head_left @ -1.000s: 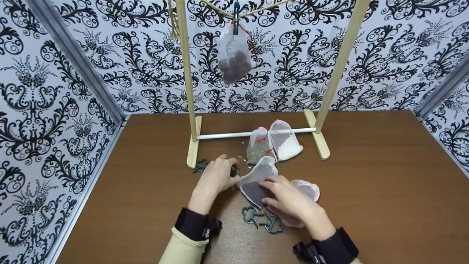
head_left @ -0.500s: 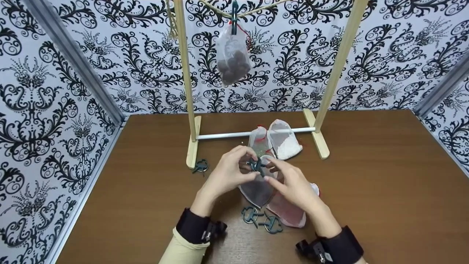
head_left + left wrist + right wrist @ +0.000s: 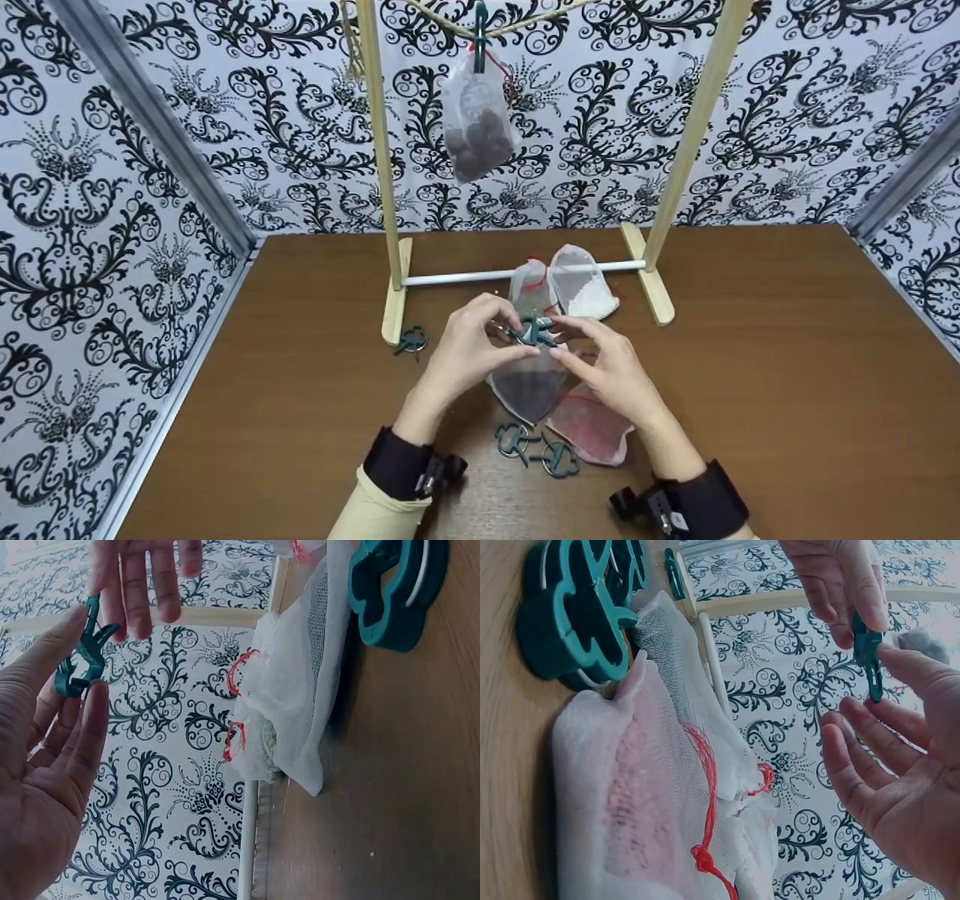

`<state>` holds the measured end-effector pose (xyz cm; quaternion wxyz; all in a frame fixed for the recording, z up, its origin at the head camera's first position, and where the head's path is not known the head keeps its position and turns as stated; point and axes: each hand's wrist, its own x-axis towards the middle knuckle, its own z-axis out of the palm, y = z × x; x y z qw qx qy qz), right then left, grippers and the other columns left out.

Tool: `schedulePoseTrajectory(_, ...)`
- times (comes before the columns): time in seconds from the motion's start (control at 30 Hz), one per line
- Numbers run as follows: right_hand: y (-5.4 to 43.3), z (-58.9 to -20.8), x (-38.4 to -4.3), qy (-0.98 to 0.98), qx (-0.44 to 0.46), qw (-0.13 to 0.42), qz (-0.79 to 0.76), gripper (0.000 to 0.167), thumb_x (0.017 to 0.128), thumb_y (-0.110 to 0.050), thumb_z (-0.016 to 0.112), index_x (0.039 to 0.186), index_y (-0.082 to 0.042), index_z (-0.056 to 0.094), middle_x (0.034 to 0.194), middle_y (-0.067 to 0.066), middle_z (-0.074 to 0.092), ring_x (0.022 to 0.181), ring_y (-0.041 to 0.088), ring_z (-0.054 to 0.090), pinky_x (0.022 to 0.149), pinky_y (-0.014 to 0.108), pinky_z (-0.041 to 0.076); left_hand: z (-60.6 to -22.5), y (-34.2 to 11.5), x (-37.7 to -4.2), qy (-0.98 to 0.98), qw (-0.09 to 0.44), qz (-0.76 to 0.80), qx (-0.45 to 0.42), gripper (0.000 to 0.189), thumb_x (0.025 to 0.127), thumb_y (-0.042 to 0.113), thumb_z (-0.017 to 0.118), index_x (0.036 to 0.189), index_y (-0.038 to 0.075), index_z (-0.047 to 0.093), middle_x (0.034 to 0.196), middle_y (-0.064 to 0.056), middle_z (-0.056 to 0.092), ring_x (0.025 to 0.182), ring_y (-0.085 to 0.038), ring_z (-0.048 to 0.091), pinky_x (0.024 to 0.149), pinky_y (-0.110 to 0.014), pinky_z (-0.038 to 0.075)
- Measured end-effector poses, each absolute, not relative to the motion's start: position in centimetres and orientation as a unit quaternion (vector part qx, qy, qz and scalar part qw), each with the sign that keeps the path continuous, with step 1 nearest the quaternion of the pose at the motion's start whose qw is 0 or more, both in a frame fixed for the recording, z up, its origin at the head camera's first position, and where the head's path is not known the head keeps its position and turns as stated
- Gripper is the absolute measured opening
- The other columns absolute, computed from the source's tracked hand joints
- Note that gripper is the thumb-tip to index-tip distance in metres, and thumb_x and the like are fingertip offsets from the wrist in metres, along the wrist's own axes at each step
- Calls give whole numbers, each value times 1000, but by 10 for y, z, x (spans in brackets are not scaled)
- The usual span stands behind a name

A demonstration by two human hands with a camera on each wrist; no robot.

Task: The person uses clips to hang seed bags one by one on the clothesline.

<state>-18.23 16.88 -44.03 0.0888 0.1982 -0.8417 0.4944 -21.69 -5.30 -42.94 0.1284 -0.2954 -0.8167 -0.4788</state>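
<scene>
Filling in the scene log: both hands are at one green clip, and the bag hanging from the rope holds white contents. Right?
Contents are wrong: the head view shows dark, roundish lumps in the hanging bag. Rest stands: left hand and right hand are at one green clip, and that bag hangs from the rope.
</scene>
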Motion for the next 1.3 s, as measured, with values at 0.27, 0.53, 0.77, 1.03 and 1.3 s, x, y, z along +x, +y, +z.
schedulePoseTrajectory(0.27, 181, -437, -186, -809, 205, 71, 546, 40, 90, -3, 70, 129, 5, 61, 115, 22, 69, 101, 5, 68, 83, 18, 57, -429, -51, -215, -829, 83, -462, -303, 28, 79, 30, 85, 91, 11, 68, 92, -3, 68, 84, -16, 68, 75, -23, 58)
schedulePoseTrajectory(0.53, 195, -432, -188, -803, 191, 68, 561, 40, 87, 2, 71, 126, 8, 62, 107, 21, 71, 96, 5, 68, 82, 18, 58, -446, -44, -214, -884, 30, -367, -289, 22, 92, 22, 72, 107, 7, 66, 106, -13, 69, 96, -27, 66, 86, -39, 56)
schedulePoseTrajectory(0.77, 200, -431, -190, -788, 188, 57, 584, 43, 86, 6, 71, 127, 12, 60, 106, 28, 69, 93, 4, 68, 83, 17, 58, -469, -37, -212, -918, -31, -289, -268, 26, 89, 12, 73, 114, 11, 66, 127, -11, 59, 116, -27, 62, 100, -41, 52)
schedulePoseTrajectory(1.03, 202, -431, -190, -795, 182, 53, 576, 42, 86, 3, 73, 126, 9, 61, 106, 26, 69, 93, 9, 70, 83, 18, 57, -467, -36, -212, -919, -23, -289, -267, 33, 84, -3, 74, 114, 9, 67, 125, -12, 62, 117, -28, 62, 98, -42, 53)
schedulePoseTrajectory(1.3, 205, -431, -189, -803, 160, 47, 571, 43, 85, 1, 74, 126, 7, 62, 108, 22, 71, 94, 10, 70, 83, 18, 57, -455, -34, -211, -911, -2, -304, -279, 34, 87, -2, 63, 117, 13, 69, 115, -5, 73, 109, -21, 67, 91, -38, 55)
